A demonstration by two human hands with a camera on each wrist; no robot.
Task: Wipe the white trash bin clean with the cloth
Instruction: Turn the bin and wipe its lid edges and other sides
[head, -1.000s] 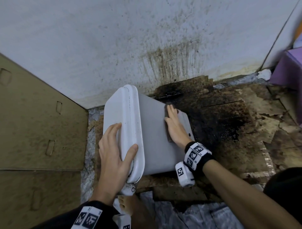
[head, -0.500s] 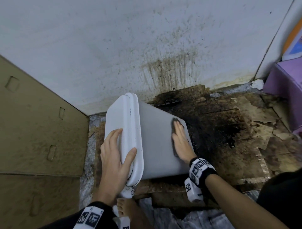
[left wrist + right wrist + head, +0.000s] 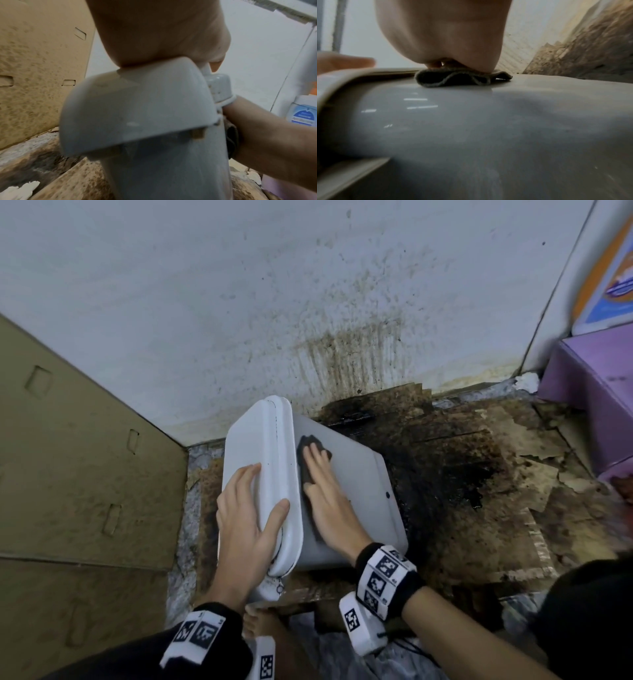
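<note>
The white trash bin (image 3: 352, 484) lies on its side on the dirty floor, its lid (image 3: 260, 453) facing left. My left hand (image 3: 246, 508) rests flat on the lid with the thumb hooked over its rim; the left wrist view shows the palm (image 3: 159, 33) on the lid (image 3: 137, 108). My right hand (image 3: 325, 484) presses a dark grey cloth (image 3: 306, 448) flat against the bin's upper side, close to the lid rim, fingers straight. In the right wrist view the folded cloth (image 3: 453, 79) bulges under the palm (image 3: 443, 33) on the glossy bin wall (image 3: 488, 128).
A stained white wall (image 3: 308, 285) stands behind the bin. A cardboard panel (image 3: 75, 457) closes the left side. Black, wet, peeling cardboard (image 3: 462, 474) covers the floor to the right. A purple box (image 3: 596, 392) sits far right. My bare foot (image 3: 260, 625) is below the bin.
My right hand has slid the cloth leftward across the bin's side, from near its base end to right beside the lid rim. The left hand stays on the lid.
</note>
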